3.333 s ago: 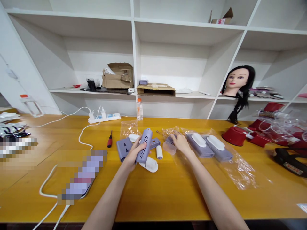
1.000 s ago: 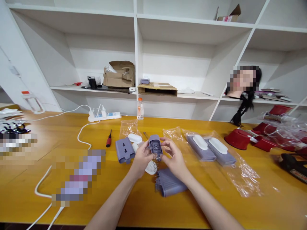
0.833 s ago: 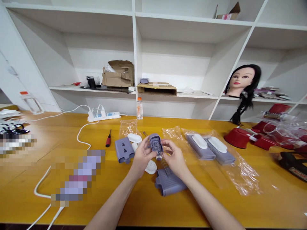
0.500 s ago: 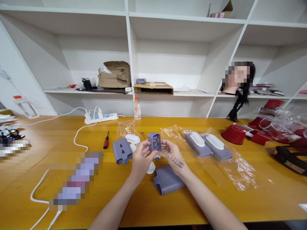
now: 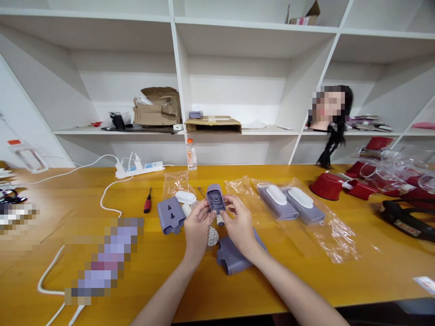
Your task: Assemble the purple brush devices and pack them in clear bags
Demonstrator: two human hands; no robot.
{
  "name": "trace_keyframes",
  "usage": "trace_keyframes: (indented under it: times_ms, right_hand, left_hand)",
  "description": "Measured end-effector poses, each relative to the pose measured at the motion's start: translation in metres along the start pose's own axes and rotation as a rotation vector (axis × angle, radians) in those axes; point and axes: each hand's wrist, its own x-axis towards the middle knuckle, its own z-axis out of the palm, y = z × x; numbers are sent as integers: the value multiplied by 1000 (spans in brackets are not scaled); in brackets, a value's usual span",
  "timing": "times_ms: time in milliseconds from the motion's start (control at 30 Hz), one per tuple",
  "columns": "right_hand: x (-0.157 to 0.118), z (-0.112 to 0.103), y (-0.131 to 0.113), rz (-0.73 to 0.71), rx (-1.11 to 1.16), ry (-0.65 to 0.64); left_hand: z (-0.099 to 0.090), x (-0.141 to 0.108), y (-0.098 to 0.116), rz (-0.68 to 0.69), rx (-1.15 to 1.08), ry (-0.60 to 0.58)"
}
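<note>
Between my two hands, above the table, is a small purple-grey plastic housing (image 5: 214, 188), its open side showing ringed parts inside. My left hand (image 5: 198, 228) closes on its left side, and my right hand (image 5: 239, 222) grips the right side with thumb and fingers. A thin coil spring (image 5: 211, 222) hangs beside my left fingers; its upper end is hidden. Under my hands lie a round white part (image 5: 213, 236) and a ribbed purple-grey case (image 5: 234, 258), partly covered by my right wrist. Left of them sits a purple-grey panel (image 5: 170, 214) with slots, next to white oval parts (image 5: 185, 197).
A red-handled screwdriver (image 5: 147, 202) lies left of the panel. On the right, two purple cases (image 5: 277, 203) with white tops rest on clear plastic bags (image 5: 335, 235). Red bowl-shaped parts (image 5: 326, 186) and a black tool (image 5: 404, 222) are farther right. A white power strip (image 5: 141, 169) stands at the back.
The housing has turned in my hands, its open side facing me more. The spring, which stretched across my right wrist, now hangs by my left hand. The view has shifted slightly right.
</note>
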Motion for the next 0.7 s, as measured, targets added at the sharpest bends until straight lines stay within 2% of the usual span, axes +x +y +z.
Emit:
trace_keyframes:
  times_ms: [200, 300, 467, 700]
  right_hand:
    - [-1, 6, 5, -53, -46, 27]
    - [-1, 6, 8, -39, -19, 22]
    - [1, 4, 10, 30, 106, -27]
    - [2, 4, 8, 130, 245, 17]
  left_hand:
    - [0, -3, -3, -33, -115, -116]
    - [-1, -3, -2, -59, -111, -95]
    - [-1, -2, -1, 18, -17, -52]
    - [-2, -3, -6, 96, 49, -82]
